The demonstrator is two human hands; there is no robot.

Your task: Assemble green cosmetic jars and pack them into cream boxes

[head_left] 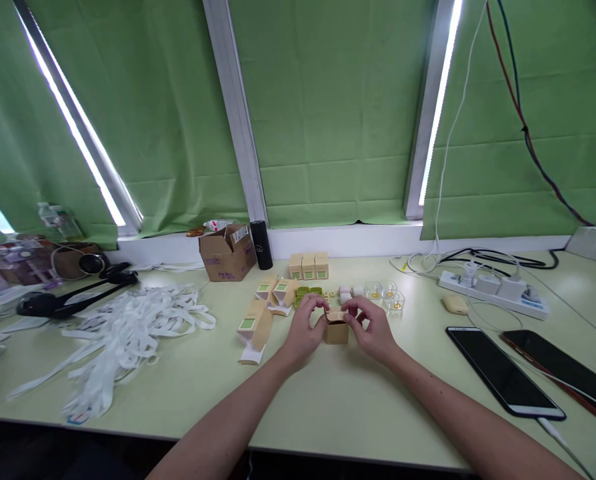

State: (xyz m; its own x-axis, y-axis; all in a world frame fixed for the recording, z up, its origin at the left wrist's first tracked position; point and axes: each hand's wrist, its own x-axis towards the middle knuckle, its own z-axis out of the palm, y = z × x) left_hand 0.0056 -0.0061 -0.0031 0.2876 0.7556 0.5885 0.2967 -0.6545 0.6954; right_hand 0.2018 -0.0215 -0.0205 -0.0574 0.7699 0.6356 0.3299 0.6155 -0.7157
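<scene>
I'm watching the left hand (303, 328) and right hand (376, 328) pinching a small kraft cardboard box (337, 335) near its raised top flap, one at each side; it's sitting on the table (318, 407) between them; three closed boxes (309, 268) are standing in a row beyond; opened cartons (264, 323) are lying left of the left hand.

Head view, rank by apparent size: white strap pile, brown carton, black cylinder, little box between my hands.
1. White strap pile
2. Brown carton
3. Black cylinder and little box: too alike to rank.
</scene>
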